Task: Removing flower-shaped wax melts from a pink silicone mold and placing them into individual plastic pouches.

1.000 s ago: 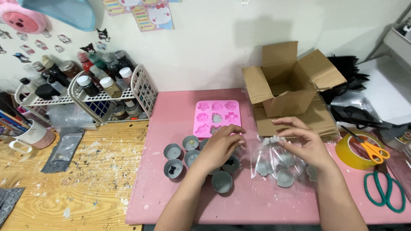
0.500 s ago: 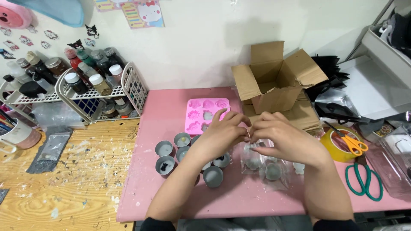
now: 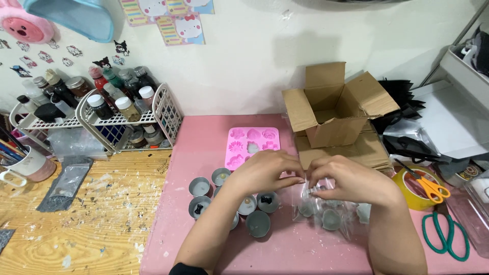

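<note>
My left hand (image 3: 265, 170) and my right hand (image 3: 349, 178) meet at the top edge of a clear plastic bag (image 3: 331, 214), both pinching it. The bag lies on the pink mat (image 3: 198, 137) and has several small grey round cups inside. More grey cups (image 3: 258, 223) stand loose on the mat under and left of my left forearm, some with small shapes in them. A pink silicone mould (image 3: 252, 145) with flower and heart cavities lies just beyond my hands.
An open cardboard box (image 3: 333, 109) sits behind on flattened cardboard. A white wire rack (image 3: 163, 109) of bottles stands at left. Orange scissors on a tape roll (image 3: 420, 191), green scissors (image 3: 448, 237) and a mug (image 3: 28, 165) lie around.
My left hand left the loose cups and joined my right hand at the bag's top edge. The view shifted slightly.
</note>
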